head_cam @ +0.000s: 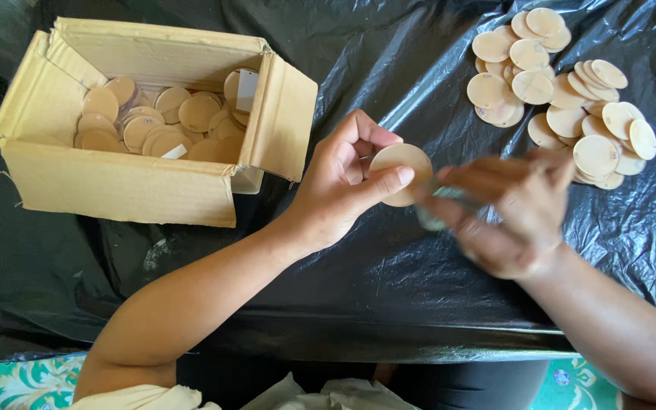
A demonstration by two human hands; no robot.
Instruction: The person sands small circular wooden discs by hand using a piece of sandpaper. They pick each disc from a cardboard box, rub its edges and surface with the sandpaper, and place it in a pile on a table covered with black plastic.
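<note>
My left hand (343, 182) holds a round tan wooden disc (398, 161) upright between thumb and fingers, above the black plastic sheet (389, 281). My right hand (506, 216) is blurred with motion just right of the disc, its fingers closed on a small pale object (434, 216) that touches the disc's lower right edge. I cannot tell what that object is.
An open cardboard box (123, 186) at the left holds several similar discs (153, 121). A heap of discs (563, 99) lies on the sheet at the upper right. A patterned green floor (32, 380) shows beyond the sheet's near edge.
</note>
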